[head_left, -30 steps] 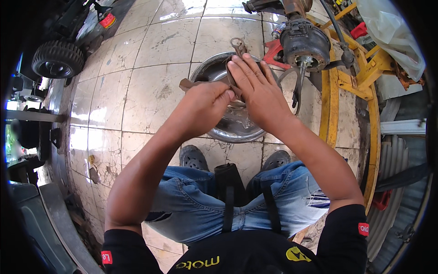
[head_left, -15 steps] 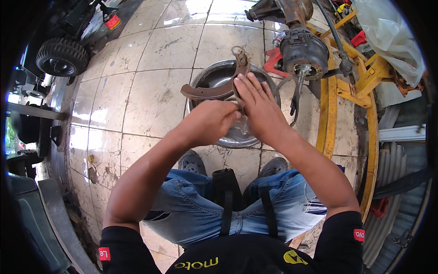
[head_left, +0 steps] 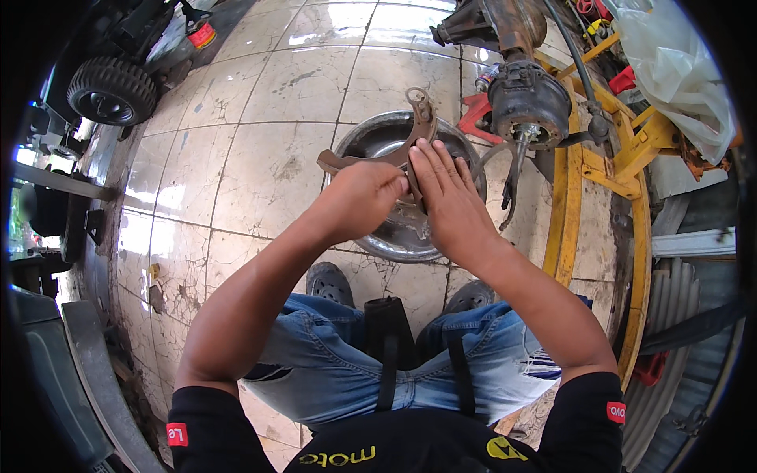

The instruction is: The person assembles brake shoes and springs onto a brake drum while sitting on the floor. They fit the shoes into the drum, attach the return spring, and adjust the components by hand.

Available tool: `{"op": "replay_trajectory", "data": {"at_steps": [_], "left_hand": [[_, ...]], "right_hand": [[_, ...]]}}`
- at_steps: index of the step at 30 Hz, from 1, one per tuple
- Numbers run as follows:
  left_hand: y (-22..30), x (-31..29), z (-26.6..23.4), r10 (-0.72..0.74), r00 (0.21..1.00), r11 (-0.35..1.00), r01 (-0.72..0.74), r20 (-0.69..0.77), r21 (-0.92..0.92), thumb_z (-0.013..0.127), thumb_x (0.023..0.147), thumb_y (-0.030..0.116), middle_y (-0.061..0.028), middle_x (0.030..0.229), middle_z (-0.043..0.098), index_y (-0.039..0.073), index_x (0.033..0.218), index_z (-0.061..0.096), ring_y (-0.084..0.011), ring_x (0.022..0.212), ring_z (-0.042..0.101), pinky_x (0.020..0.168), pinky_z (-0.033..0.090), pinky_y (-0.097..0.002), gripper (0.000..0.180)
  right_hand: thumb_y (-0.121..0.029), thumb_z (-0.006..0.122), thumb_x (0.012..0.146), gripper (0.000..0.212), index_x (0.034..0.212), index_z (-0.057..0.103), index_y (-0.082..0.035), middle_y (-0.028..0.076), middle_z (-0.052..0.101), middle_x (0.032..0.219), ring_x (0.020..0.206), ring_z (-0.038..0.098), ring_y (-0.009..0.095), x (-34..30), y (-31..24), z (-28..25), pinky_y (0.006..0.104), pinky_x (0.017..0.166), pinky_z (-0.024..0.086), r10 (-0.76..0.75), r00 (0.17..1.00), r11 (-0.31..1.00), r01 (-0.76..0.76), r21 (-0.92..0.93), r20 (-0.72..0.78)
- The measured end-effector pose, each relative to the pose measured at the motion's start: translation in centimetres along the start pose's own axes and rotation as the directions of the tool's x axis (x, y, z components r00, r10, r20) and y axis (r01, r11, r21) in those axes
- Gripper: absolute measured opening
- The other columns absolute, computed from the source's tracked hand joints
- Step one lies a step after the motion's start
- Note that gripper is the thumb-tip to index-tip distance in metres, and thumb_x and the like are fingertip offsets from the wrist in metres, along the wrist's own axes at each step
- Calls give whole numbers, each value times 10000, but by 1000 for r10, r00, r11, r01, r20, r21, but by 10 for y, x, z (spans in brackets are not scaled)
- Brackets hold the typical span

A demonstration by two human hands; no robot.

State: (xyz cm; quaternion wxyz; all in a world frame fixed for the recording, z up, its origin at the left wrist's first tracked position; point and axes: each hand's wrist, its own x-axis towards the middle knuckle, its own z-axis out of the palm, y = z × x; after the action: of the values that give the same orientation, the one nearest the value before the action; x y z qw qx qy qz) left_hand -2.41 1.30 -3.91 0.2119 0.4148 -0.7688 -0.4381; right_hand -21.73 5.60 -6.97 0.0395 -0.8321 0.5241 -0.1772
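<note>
Glare: tiles (head_left: 327, 31) I am facing are shining white, upper centre and left. Rim: bending lines, blackening corners.

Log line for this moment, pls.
left hand: fingers curled at dark curved piece | right hand: fingers extended, against same piece | brown arc-shaped part: over metal basin

— How is the basin (head_left: 402, 247) finished?
— Glossy metal is seen; a matt, brownish surface is shown by the curved piece (head_left: 407, 152).
— And the floor (head_left: 292, 185)?
— Glossy, cracked tiles (head_left: 311, 87) are seen.
</note>
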Motion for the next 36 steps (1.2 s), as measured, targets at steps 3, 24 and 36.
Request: {"op": "replay_trajectory", "data": {"at_steps": [3,24,36], "left_hand": [[8,-4,6,88,988,985,-105,126,134,550,977,172,-199,833,652,-7,939,641,-351,766,623,705,479,-401,204],[3,-4,1,-76,993,991,66,86,115,567,972,205,-195,855,672,-2,985,673,-337,797,650,739,495,-384,233],[1,-11,10,-47,983,996,33,178,80,559,974,197,-204,873,681,-12,1012,670,-322,807,661,750,504,-393,240]], "right_hand": [[-136,440,998,538,1500,297,-9,198,323,1560,1474,264,367,0,4,1,553,1167,257,35,999,999,-35,32,3],[-93,431,976,578,1514,243,8,211,300,1568,1473,259,378,-11,-2,2,539,1181,231,43,993,998,-49,50,114],[-105,429,997,563,1518,239,-10,227,307,1559,1460,283,390,-19,10,12,513,1171,272,26,988,988,-49,147,155]]}}
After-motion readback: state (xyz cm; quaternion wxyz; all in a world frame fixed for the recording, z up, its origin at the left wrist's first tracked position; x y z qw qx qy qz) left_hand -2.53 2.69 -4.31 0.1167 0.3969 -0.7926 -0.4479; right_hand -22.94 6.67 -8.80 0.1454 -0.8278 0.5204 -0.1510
